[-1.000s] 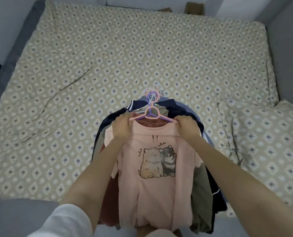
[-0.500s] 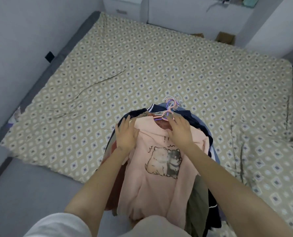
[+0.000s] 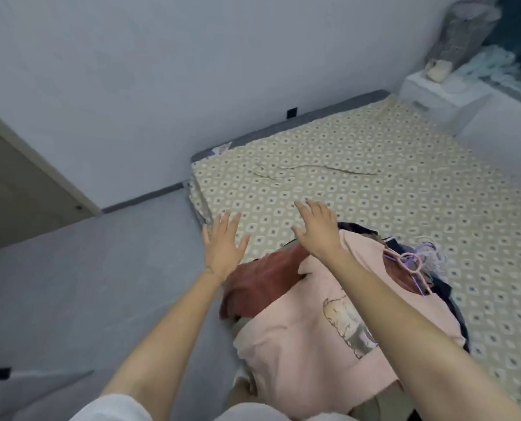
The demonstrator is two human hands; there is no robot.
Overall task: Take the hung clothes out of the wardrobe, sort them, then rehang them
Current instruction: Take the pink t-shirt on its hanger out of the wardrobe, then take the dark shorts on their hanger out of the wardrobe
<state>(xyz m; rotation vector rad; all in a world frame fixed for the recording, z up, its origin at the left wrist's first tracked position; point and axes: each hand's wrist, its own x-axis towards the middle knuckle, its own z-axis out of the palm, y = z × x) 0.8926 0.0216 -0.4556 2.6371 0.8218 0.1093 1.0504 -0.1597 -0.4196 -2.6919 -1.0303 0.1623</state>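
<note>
Lifted off pink shirt (image 3: 298, 338): left hand (image 3: 224, 249); right hand (image 3: 317, 230) | grips splayed, holding nothing | shirt seemingly tops clothes pile (image 3: 262, 281)

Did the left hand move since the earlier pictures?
Yes. The left hand held the pink shirt at its shoulder; now it is off the shirt, fingers spread, farther left at the edge of the bed.

- I'm watching through one head camera, looking forward and steeply down from above the person's arms.
- It's sitting close over the clothes (image 3: 314, 314), which are filling the lower centre, with the left hand (image 3: 224, 249) and right hand (image 3: 317, 230) showing mid-frame.
- It's facing across the near corner of the bed (image 3: 374, 183) toward the wall (image 3: 162, 71), with the horizon sitting tilted.
- The wide lens is taking in the door (image 3: 16, 192) at left and the nightstand (image 3: 435, 95) at far right.
</note>
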